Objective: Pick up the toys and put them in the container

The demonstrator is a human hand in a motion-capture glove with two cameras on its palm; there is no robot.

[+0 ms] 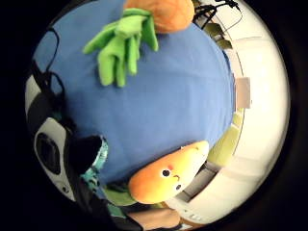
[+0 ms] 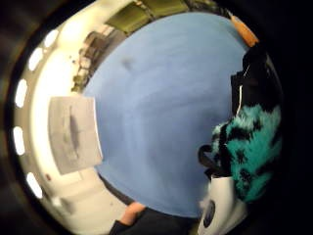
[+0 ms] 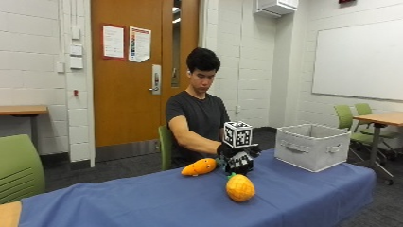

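My gloved right hand (image 3: 239,159) hovers just above the blue tablecloth (image 3: 157,198), in front of the seated person. Its fingers curl around a teal plush toy with black spots (image 2: 250,149), which lies against the palm and also shows as a teal edge (image 1: 98,159). An orange plush with a small face (image 3: 199,167) (image 1: 166,175) lies on the cloth just left of the hand. A pineapple plush (image 3: 240,187) with green leaves (image 1: 122,43) lies nearer the front edge. The grey fabric container (image 3: 313,145) stands on the table's right end, apart from the hand.
Green chairs (image 3: 19,165) stand at the left and behind the table at the right (image 3: 353,124). A wooden table (image 3: 381,118) is at the far right. Bare blue cloth lies between my hand and the container.
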